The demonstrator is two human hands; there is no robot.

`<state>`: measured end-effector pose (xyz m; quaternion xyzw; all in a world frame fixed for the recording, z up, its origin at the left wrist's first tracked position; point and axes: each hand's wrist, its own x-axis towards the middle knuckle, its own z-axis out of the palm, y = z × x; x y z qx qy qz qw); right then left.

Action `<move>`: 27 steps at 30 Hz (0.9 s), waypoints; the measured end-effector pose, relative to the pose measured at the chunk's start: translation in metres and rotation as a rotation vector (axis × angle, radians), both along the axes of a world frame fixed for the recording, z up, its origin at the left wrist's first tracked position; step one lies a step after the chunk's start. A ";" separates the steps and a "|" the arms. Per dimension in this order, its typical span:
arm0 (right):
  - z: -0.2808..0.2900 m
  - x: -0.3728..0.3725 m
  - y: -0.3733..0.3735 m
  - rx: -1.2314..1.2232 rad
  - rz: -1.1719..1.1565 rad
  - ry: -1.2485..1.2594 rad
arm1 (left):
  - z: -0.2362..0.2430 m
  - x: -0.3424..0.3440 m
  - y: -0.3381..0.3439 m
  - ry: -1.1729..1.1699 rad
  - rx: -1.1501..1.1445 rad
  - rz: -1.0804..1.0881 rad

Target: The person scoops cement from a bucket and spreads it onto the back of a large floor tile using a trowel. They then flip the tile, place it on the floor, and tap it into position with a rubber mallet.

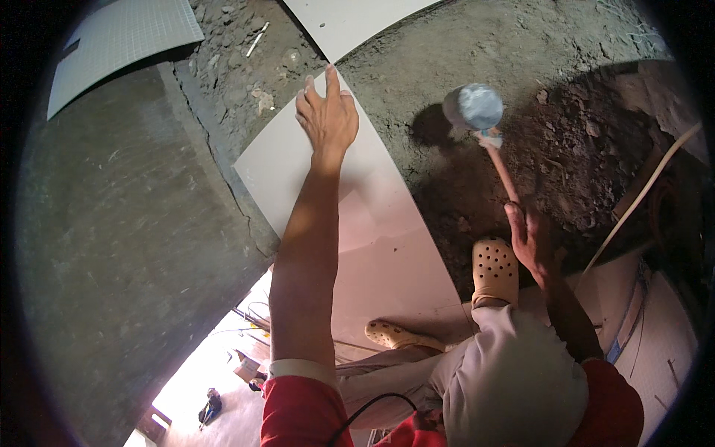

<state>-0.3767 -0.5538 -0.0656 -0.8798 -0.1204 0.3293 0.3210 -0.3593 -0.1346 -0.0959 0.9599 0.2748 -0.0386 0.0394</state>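
Observation:
My left hand (pixel 328 119) rests on the far end of a pale, smooth floor tile (pixel 380 201), fingers spread, with the index fingertip at its far corner. That corner meets the corner of another white tile (pixel 357 22) beyond it. In my right hand (pixel 532 238) is a mallet (pixel 504 173), held by its wooden handle. The mallet's rounded, grey-white head is raised over the rough mortar bed (pixel 417 97), right of the tile, and casts a shadow there. The lower end of the handle is hidden in my grip.
Loose mortar and dirt (pixel 573 141) cover the ground at the right, crossed by a pale hose or cable (pixel 648 186). A grey slab (pixel 112 223) lies left, under a gridded tile sheet (pixel 134 45). My tan clogs (pixel 494 272) are near the tile. A cardboard box (pixel 244 367) sits lower left.

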 end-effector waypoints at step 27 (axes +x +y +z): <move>0.028 -0.002 0.149 0.518 0.703 -0.273 | 0.036 -0.273 -0.122 0.172 -0.331 0.591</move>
